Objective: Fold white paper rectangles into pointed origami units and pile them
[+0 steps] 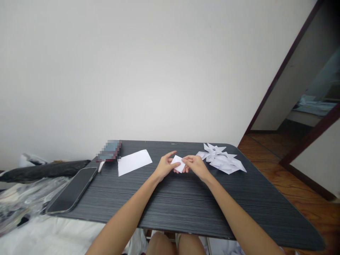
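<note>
Between my two hands is a small folded piece of white paper [178,162], held up over the dark table. My left hand [166,165] pinches its left side, thumb on top and index finger stretched out behind. On the opposite side my right hand [196,165] grips the paper, with its thumb and fingertips at the edge. Some fingertips of both hands show below the paper; the rest are hidden. Right of my right hand lies a pile of folded white paper pieces [224,161] with pointed ends. A flat white sheet [134,163] rests left of my left hand.
The dark wood-grain table [186,205] stands against a pale wall [170,71]. A phone [73,190] lies at its left edge, near a blurred-out box-like item [109,150] and a small white stick-like object [101,166]. Plastic bags and a black bundle [44,170] sit left of the table.
</note>
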Motion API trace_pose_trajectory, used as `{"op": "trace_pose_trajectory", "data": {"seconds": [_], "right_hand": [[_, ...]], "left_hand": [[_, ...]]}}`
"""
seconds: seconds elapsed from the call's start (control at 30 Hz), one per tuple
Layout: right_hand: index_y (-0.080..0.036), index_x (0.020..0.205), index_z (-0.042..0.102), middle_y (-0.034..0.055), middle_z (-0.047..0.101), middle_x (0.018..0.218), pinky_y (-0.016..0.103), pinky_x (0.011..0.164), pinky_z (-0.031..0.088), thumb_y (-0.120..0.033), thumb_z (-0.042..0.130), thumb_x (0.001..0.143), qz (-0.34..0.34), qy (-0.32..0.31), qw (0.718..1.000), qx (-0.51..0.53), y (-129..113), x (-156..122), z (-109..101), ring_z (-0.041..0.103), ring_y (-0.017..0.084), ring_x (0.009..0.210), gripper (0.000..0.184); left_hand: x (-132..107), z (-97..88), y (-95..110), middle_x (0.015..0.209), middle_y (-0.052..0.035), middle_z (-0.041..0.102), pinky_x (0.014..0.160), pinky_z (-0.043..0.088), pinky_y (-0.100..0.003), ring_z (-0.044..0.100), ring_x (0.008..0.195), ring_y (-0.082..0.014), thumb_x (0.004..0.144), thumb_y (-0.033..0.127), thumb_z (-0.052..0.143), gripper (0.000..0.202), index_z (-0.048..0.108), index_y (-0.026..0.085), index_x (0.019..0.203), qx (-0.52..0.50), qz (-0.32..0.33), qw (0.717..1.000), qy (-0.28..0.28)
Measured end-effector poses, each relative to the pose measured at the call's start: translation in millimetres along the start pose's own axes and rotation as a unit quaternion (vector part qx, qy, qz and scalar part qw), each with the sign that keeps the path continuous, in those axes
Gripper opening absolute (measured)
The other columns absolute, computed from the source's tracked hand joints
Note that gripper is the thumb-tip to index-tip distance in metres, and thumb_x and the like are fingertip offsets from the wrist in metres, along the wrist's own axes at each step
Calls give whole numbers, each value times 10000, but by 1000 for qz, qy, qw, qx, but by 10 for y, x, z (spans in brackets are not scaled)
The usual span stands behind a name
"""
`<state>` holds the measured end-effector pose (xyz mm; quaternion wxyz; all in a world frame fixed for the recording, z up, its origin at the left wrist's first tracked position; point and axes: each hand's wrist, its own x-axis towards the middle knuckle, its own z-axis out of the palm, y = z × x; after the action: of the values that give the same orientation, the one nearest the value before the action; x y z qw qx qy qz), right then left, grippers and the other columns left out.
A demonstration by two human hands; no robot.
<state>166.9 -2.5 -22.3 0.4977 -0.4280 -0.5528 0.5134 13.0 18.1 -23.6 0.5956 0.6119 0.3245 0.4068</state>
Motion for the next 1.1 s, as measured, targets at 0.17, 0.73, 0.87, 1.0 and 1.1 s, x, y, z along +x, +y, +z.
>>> {"op": "trace_pose_trajectory", "data": {"seconds": [0.17,0.73,0.87,1.0,1.1], "right_hand": [[-97,694,565,38,601,505,189,411,377,-350,617,641,45,-26,998,46,-33,-19,-53,555,107,452,264],[-87,730,614,29,598,530,215,444,370,-280,614,639,-6,-22,1000,4,-127,-66,-81,510,89,448,213],[-93,719,613,37,599,558,210,441,361,-298,608,647,0,-12,999,30,-83,-44,-92,524,96,474,217],[-94,715,612,41,596,586,199,437,344,-343,572,680,13,-35,998,42,-61,-44,-116,513,85,485,254],[-93,669,598,17,563,512,190,430,328,-347,561,687,11,-53,998,-8,-71,-54,-127,457,60,435,258]], "left_hand": [[-15,-22,20,594,-7,601,404,382,-172,529,418,-87,625,236,652,683,322,102,1207,-17,10,1000,6],[-23,-19,-16,692,-36,608,423,392,-176,538,459,-85,656,252,621,576,403,102,1168,3,42,999,6],[-19,-20,-30,720,-42,605,432,404,-183,536,468,-83,661,259,615,574,406,101,1172,10,55,998,10],[-22,-22,-44,749,-47,604,435,406,-181,529,472,-77,664,265,610,567,413,106,1173,30,68,997,13],[-34,-17,-48,794,-58,602,439,410,-181,531,483,-77,665,256,608,556,424,112,1169,43,69,997,9]]}}
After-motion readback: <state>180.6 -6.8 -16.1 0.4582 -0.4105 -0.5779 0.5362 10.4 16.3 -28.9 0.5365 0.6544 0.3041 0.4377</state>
